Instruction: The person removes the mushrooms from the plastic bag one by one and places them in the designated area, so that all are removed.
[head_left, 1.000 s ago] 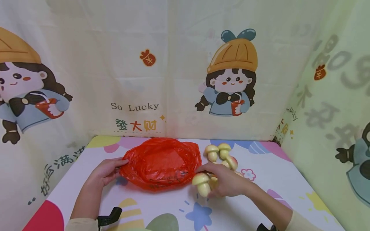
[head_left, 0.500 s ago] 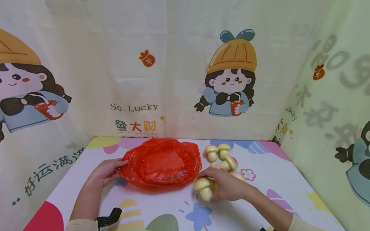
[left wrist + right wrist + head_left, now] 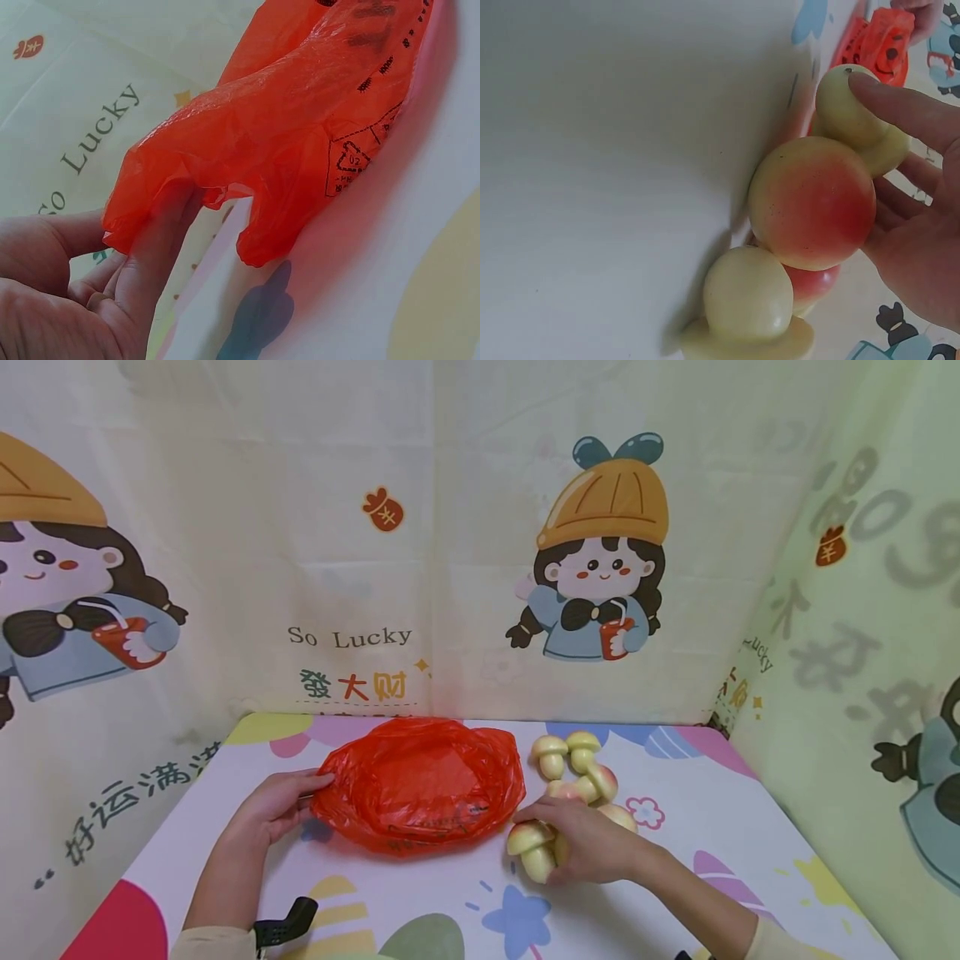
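Note:
A red plastic bag (image 3: 352, 818) lies spread with its mouth facing up on the table. My left hand (image 3: 273, 806) pinches its left rim between thumb and fingers, and the left wrist view shows the thin film (image 3: 247, 127) over the fingertips. To the right of the bag my right hand (image 3: 592, 839) holds a mushroom (image 3: 536, 852) with a pale stem and yellowish-red cap. In the right wrist view, the thumb presses on the stem end of that mushroom (image 3: 847, 109). A red-capped mushroom (image 3: 814, 202) sits right by the palm, partly hidden by the hand in the head view.
Several more mushrooms (image 3: 551, 756) lie in a loose group behind and beside the right hand. The tabletop (image 3: 420, 893) has a colourful printed cover. Printed cloth walls (image 3: 465, 568) enclose the table at the back and sides.
My right hand has shifted slightly right and toward me with the mushroom, away from the bag's edge. The left hand and the bag have stayed in place.

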The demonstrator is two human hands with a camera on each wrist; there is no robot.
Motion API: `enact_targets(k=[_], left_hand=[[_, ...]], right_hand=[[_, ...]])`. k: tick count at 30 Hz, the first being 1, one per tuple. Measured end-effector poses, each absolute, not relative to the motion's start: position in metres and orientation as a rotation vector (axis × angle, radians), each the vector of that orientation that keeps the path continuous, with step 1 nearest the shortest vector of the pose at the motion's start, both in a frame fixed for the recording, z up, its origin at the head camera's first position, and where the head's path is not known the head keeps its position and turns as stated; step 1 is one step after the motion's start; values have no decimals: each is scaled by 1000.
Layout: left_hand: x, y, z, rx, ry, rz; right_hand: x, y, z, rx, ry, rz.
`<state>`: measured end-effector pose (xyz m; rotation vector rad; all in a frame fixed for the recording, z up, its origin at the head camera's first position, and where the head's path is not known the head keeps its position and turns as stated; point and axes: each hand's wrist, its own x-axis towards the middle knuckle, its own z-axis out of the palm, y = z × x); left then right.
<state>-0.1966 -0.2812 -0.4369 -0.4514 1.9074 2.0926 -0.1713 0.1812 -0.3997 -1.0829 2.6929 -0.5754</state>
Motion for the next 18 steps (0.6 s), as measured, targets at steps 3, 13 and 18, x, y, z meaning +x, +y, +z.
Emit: enact_targets(k=[3,13,18], left_hand=[[-196,-281,-436,-449,1908,2092],[-195,-279,-438,-427,1895,2121],[-195,-281,-438,-430,1908,2112]], right_hand=[[-171,181,-401,-1090,2699,-551],[-169,177,-404,-1069,2687,-491],[-166,176,-404,-1063,2686,-491]])
